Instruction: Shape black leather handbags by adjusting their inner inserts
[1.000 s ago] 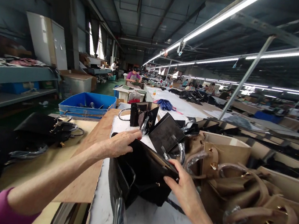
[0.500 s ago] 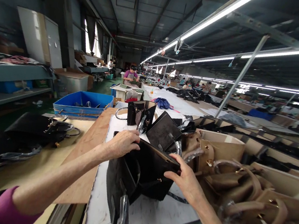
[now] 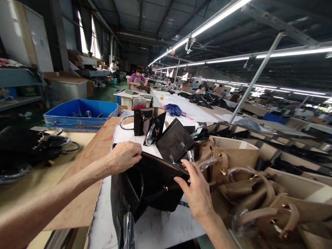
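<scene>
A black handbag (image 3: pixel 158 181) stands open on the white-topped table (image 3: pixel 107 231), one plastic-wrapped handle hanging toward me. My left hand (image 3: pixel 124 158) is closed over the left end of its top edge. At the right end of that edge, my right hand (image 3: pixel 195 188) pinches the rim between thumb and fingers. Just behind it are a black bag with a flat dark panel (image 3: pixel 174 140) and a smaller upright black bag (image 3: pixel 148 124) with a wrapped handle.
Tan handbags (image 3: pixel 236 153) are heaped on the right. To the left are a blue bin (image 3: pixel 79 122), a brown board (image 3: pixel 82 170) and more black bags (image 3: pixel 11 144). A person in purple (image 3: pixel 138 80) sits farther back.
The whole view has shifted, so the scene sits further left. My left hand's fingers now curl more tightly over the bag's edge; my right hand keeps its pinch.
</scene>
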`<state>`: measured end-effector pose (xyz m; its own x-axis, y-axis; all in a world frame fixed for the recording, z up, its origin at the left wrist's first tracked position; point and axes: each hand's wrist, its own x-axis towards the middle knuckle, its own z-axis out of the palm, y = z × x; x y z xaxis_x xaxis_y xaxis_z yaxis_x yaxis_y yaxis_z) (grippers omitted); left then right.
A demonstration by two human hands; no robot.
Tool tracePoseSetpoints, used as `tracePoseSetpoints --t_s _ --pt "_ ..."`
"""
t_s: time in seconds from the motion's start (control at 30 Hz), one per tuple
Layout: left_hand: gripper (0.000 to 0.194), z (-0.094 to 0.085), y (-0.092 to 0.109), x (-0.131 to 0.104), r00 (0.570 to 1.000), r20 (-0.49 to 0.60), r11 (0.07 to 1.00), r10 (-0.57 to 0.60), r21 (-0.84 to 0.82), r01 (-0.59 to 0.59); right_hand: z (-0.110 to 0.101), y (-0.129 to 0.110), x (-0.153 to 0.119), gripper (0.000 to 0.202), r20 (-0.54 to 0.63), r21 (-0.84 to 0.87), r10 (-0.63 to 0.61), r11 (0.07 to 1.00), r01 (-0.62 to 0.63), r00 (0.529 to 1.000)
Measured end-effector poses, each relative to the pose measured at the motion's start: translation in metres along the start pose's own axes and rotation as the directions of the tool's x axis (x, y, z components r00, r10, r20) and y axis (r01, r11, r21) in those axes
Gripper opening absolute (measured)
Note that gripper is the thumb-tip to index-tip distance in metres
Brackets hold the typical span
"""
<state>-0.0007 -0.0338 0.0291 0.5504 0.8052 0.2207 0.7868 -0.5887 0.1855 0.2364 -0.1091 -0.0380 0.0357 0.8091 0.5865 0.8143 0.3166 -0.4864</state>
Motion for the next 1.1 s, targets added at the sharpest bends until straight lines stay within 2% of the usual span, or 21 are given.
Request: tracePoseSetpoints --t_s 0.07,0.13,0.3,0.43,0.77,0.93,1.1 --pt "0.017 0.001 0.000 0.000 1.000 -0.009 1.000 -0.008 0.008 0.008 0.003 -0.003 0.001 0.037 -0.017 -0.087 -0.120 0.989 0.118 0.993" --pt "0.018 0.001 0.000 -0.001 1.000 -0.013 1.000 -0.021 0.014 0.021 0.006 -0.005 0.003 0.031 -0.002 -0.104 -0.155 0.983 0.154 0.988" --pt "0.019 0.002 -0.001 -0.002 0.999 -0.021 1.000 -0.030 0.000 0.030 0.010 -0.002 0.011 0.015 -0.018 0.074 -0.055 0.996 0.056 0.998" --pt "0.018 0.002 -0.006 -0.003 0.999 -0.020 0.997 -0.030 -0.065 0.029 0.008 -0.001 0.015 0.009 -0.008 0.213 -0.025 0.977 0.026 1.000" --pt "0.020 0.005 -0.014 -0.003 0.998 -0.052 0.980 -0.024 -0.197 0.014 0.006 -0.006 0.021 0.010 0.068 0.318 0.047 0.946 -0.066 0.997" --pt "0.019 0.008 -0.016 -0.004 0.996 -0.092 0.959 -0.011 -0.284 -0.015 0.007 -0.004 0.024 0.013 0.068 0.240 0.045 0.969 -0.060 0.997" --pt "0.015 0.012 -0.018 -0.004 0.990 -0.138 0.951 -0.029 -0.309 -0.015 0.009 -0.004 0.021 0.014 0.011 -0.007 -0.040 0.999 0.040 0.999"
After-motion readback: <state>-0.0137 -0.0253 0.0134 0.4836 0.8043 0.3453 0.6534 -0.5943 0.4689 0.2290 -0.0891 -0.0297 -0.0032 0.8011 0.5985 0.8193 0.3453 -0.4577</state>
